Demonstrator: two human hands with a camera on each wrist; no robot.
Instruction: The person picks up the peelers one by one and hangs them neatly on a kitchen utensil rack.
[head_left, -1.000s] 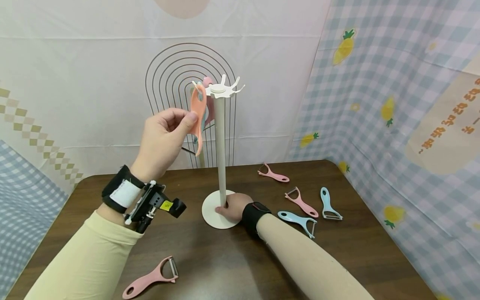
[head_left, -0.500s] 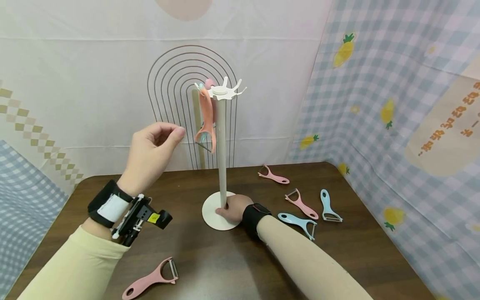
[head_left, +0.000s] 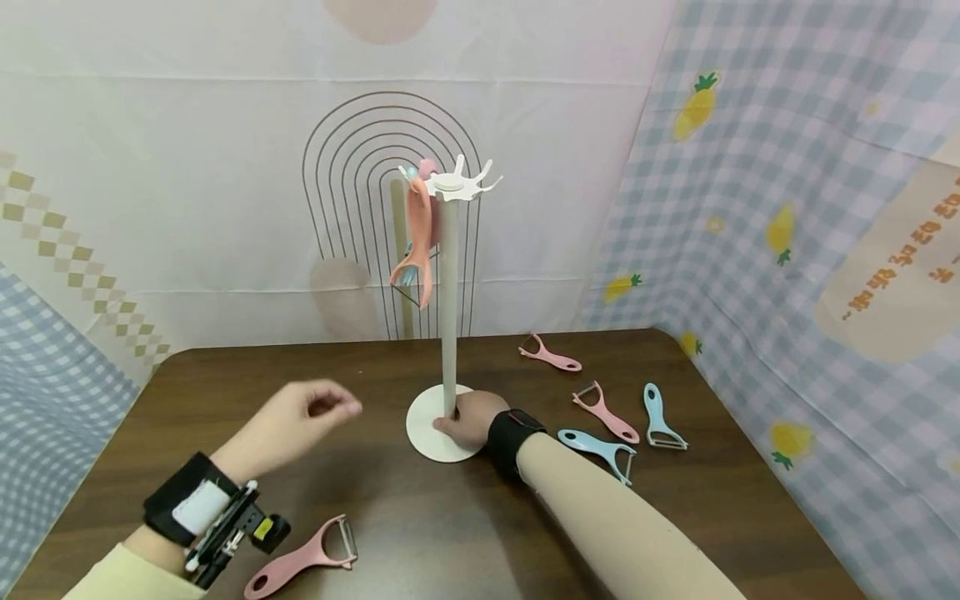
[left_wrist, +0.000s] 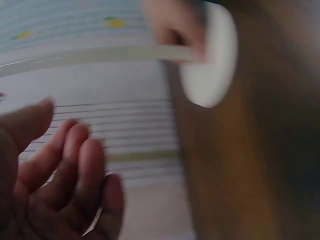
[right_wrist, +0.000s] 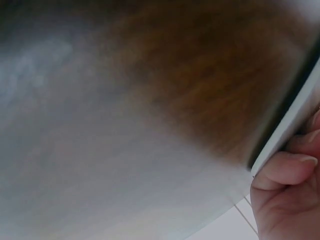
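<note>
Left hand [head_left: 296, 425] lowered since earlier frame, away from orange peeler [head_left: 421, 218], now left of stand [head_left: 448, 292]; grip empty, fingers loosely bent, thumb apart from fingertips. Right hand [head_left: 478, 419]: grip clamped round stand's post, just above base. Orange peeler hangs from stand's hook, hanging pink peeler [head_left: 427, 167] behind. On worktop [head_left: 397, 533]: near pink peeler [head_left: 296, 562] left, two blue peelers [head_left: 597, 447] right.
</note>
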